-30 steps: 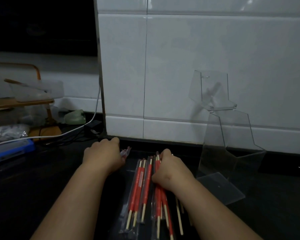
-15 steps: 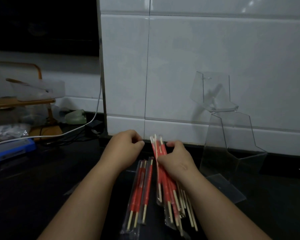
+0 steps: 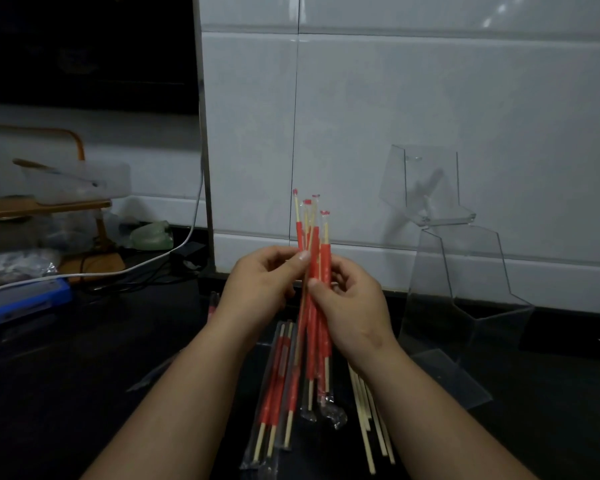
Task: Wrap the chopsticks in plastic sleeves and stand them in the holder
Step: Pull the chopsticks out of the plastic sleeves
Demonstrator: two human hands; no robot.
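A: Far left, a blue box (image 3: 21,301) sits on the dark desk (image 3: 84,375), a white cable (image 3: 146,261) trailing past it.

B: Centre now: the left hand (image 3: 262,287) has its fingers (image 3: 300,258) pinched on a bundle of sleeved chopsticks (image 3: 314,258), held upright above the desk.

A: And the right hand (image 3: 352,306) grips the same bundle, fingers closed round its middle.

B: Beneath, more wrapped pairs (image 3: 279,382) lie flat on the near desk, with bare chopsticks (image 3: 368,420) just right of them.

A: Right side, the clear holder (image 3: 461,278) stands against the white tiled wall (image 3: 430,116), well apart from the bundle.
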